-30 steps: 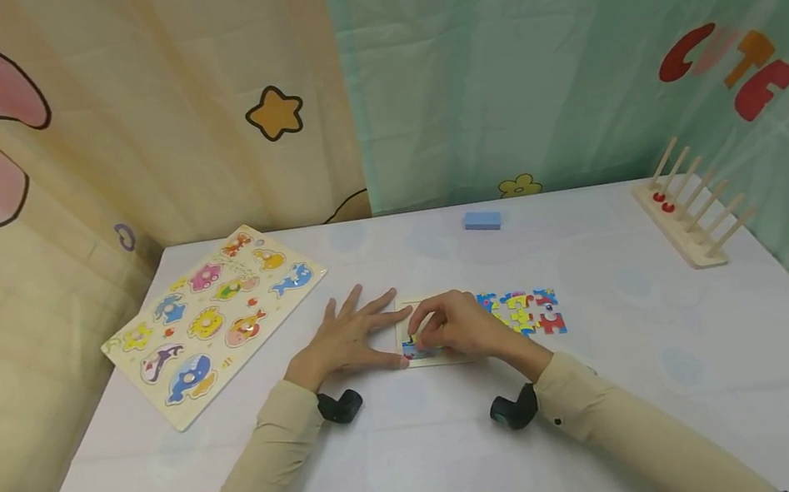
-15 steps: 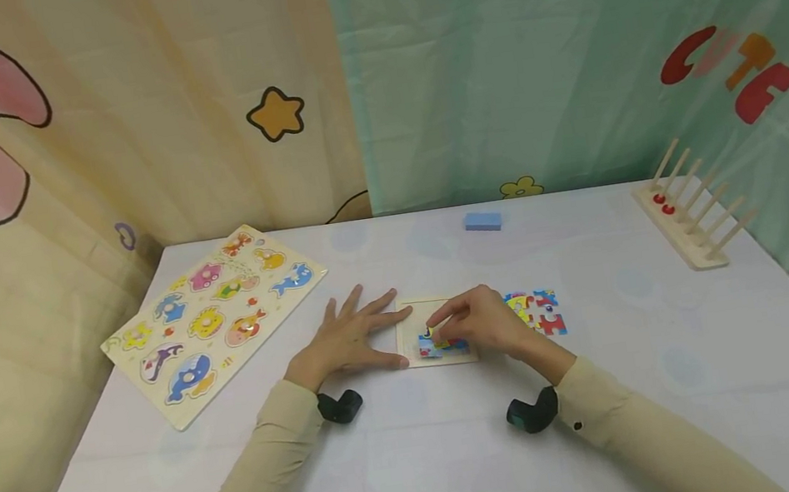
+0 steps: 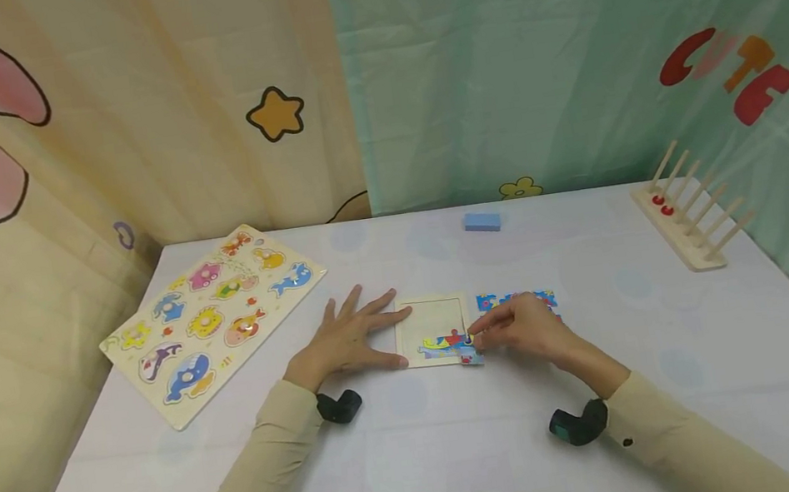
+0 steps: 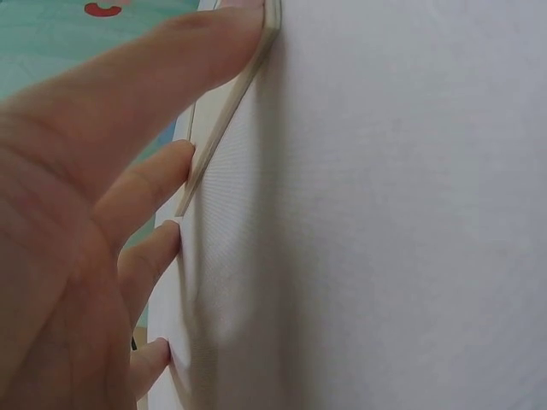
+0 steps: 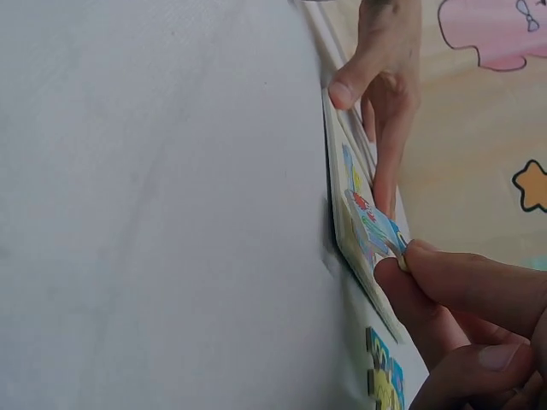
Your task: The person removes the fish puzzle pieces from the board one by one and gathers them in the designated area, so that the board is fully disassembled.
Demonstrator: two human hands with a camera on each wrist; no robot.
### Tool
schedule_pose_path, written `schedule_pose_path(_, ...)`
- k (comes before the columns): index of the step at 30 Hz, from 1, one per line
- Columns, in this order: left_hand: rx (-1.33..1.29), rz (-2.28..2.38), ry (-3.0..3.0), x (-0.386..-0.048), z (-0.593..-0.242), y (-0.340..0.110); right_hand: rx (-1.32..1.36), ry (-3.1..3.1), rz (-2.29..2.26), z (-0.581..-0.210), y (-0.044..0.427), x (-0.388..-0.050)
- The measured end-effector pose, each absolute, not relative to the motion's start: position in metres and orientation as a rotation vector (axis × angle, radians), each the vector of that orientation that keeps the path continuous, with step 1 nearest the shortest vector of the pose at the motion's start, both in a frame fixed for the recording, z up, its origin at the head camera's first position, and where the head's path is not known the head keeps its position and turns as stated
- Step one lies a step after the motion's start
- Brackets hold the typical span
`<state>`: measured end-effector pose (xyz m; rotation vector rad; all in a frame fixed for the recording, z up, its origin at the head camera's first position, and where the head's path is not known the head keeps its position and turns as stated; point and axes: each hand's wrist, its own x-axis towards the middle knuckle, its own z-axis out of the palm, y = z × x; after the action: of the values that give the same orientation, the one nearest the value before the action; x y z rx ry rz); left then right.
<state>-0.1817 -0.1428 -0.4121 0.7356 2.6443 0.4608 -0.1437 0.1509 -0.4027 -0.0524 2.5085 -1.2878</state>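
Observation:
A small wooden puzzle tray lies in the middle of the table, with a few joined colourful pieces at its lower right. My left hand is spread flat at the tray's left side, thumb and index fingertip resting on its edge. Between thumb and finger, my right hand pinches a jigsaw puzzle piece, mostly blue with some red, tilted over the tray's lower right corner. Beyond that hand lies a group of other jigsaw pieces, partly covered by it in the head view.
At the left is a large wooden sea-animal puzzle board. A blue block sits near the back edge. On the right stands a wooden peg rack with two red beads. Curtains hang behind the table.
My right hand has moved right from the tray's left part to its lower right corner, and the pieces in the tray have shifted right too. The left hand stays put.

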Motion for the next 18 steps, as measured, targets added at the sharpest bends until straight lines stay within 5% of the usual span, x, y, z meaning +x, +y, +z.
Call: schedule_pose_path(18, 0.742, 0.446, 2.654, -0.181, -0.412, -0.143, -0.082, 2.526, -1.281, -0.404, 0.183, -0.131)
